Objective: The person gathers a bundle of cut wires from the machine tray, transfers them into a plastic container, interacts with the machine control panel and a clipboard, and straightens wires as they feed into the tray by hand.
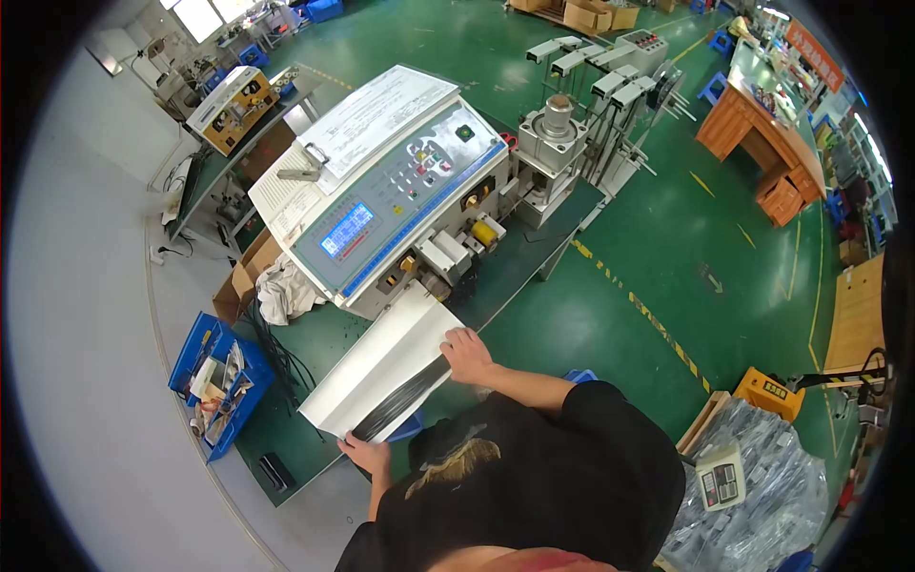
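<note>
A long white tray (367, 362) slopes down from the front of a machine. Along its near side lies a bundle of thin black wires (405, 398). My right hand (467, 356) is closed round the bundle's upper right end, at the tray's edge. At the lower left end, my left hand (367, 455) has its fingers closed on the bundle beside the tray's corner. Some of its fingers are hidden.
The machine (381, 191), with a lit blue display, stands beyond the tray. A blue bin (221, 381) of tools and black cables (278, 348) are at the left. A black object (276, 472) lies near the table corner. Plastic-wrapped goods (762, 477) stand at the right.
</note>
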A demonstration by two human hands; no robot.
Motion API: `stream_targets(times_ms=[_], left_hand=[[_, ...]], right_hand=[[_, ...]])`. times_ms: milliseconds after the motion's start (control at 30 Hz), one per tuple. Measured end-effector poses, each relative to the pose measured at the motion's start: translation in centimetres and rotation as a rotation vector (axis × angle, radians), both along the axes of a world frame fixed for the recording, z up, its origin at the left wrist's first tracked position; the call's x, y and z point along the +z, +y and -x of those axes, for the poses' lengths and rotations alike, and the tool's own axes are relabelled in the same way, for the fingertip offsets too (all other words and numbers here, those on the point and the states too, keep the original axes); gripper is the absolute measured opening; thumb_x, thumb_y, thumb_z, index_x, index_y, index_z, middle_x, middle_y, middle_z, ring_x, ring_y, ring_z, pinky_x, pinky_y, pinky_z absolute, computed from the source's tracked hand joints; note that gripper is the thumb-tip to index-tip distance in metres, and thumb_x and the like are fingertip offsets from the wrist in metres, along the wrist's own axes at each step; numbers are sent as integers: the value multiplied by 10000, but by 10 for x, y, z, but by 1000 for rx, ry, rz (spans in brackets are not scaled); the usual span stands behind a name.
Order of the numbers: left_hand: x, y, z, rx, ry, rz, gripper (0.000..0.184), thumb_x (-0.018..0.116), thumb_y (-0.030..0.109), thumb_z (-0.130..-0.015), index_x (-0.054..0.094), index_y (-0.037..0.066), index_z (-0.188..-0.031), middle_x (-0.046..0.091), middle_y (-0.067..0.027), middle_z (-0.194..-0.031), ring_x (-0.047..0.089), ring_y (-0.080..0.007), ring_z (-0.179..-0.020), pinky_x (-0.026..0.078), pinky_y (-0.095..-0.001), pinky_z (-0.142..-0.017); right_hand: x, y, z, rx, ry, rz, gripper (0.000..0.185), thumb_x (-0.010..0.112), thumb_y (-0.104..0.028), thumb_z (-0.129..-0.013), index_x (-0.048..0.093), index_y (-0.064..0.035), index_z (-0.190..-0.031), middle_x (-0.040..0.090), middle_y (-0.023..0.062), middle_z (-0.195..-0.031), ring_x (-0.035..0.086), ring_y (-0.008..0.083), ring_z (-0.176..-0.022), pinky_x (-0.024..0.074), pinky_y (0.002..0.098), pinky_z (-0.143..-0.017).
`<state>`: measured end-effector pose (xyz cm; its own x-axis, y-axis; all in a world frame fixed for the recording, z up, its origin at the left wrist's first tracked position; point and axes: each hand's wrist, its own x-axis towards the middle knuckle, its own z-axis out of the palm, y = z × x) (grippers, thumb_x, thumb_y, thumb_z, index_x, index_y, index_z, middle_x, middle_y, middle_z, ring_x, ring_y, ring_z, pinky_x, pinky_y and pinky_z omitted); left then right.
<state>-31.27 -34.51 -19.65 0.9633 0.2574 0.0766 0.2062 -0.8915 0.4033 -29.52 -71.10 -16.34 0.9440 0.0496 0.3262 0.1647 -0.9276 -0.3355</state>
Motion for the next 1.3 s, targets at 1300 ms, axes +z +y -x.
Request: stream_targets(times_ms=[1300], left_hand=[[8,21,-3,-193,1,-83,1159,849,232,-616,189,-29,-1533,247,-365,-1510,270,-522,-1410,263,-517,-1192]], right_hand=[[5,-4,-5,59,167,-46,885,709,-83,-649,398,-26,-1475,518,171,-1116,523,357,-1023,428,450,-926]])
